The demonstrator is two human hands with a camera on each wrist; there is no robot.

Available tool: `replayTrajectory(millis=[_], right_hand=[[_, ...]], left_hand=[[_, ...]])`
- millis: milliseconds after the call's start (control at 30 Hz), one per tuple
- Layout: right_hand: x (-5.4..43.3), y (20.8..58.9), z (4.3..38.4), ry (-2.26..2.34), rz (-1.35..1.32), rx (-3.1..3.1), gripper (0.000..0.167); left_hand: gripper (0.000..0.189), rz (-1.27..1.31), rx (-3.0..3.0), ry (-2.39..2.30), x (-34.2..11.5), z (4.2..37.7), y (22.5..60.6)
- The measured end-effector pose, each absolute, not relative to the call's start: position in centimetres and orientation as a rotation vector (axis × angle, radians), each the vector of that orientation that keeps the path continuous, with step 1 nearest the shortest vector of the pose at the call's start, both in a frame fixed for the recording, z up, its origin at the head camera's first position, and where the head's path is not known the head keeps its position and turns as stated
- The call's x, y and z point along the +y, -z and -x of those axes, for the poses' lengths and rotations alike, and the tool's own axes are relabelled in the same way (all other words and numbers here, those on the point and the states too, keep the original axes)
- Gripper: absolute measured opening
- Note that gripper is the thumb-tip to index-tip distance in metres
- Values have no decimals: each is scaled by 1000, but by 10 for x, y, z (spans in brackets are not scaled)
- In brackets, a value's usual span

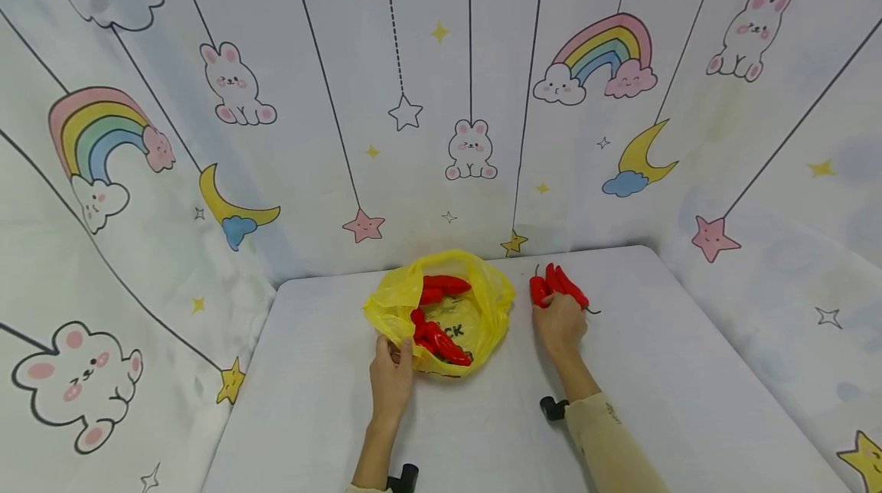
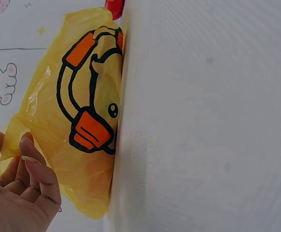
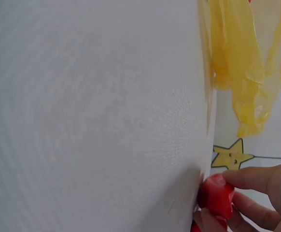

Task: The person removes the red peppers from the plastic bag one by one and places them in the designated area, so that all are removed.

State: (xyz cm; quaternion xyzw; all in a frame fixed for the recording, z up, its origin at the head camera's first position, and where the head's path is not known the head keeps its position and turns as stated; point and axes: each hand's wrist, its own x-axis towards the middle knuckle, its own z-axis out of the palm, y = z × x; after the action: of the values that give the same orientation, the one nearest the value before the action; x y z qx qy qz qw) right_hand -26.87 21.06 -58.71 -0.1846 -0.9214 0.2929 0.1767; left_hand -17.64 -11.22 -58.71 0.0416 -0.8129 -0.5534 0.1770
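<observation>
A yellow plastic bag [image 1: 391, 300] stands with its mouth spread wide, and several red chili peppers [image 1: 448, 346] lie inside. My left hand [image 1: 391, 380] pinches the bag's near left rim between thumb and fingers. In the left wrist view, the bag's side [image 2: 44, 111] carries an orange and black cartoon print. To the right of the bag, a small group of red chili peppers [image 1: 566, 288] lies on the table. There my right hand [image 1: 561, 324] grips a red chili pepper [image 3: 217, 195], thumb on one side and fingers on the other. The hand partly hides the group.
The table [image 1: 475, 432] has a white cover. Behind it and at both sides hangs a white cloth [image 1: 310, 171] printed with rabbits, stars and rainbows. Dark wrist devices [image 1: 553, 408] sit at both forearms.
</observation>
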Motion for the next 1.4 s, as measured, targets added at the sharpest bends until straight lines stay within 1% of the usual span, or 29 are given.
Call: replayTrajectory(millis=[400, 733, 1033, 1200, 1400], right_hand=[[215, 587, 267, -827, 527, -2621, 27], [218, 584, 264, -841, 509, -2587, 22], [211, 560, 260, -808, 524, -2580, 25], [200, 544, 255, -801, 450, -2562, 27], [176, 526, 241, -862, 367, -2542, 29]], left_hand=[[18, -114, -2301, 1569, -112, 176, 586], [18, -113, -2309, 1570, -112, 177, 590], [18, -97, -2299, 1578, -112, 177, 588], [20, -91, -2291, 1587, -112, 177, 587], [18, -90, -2286, 1574, -112, 177, 587]])
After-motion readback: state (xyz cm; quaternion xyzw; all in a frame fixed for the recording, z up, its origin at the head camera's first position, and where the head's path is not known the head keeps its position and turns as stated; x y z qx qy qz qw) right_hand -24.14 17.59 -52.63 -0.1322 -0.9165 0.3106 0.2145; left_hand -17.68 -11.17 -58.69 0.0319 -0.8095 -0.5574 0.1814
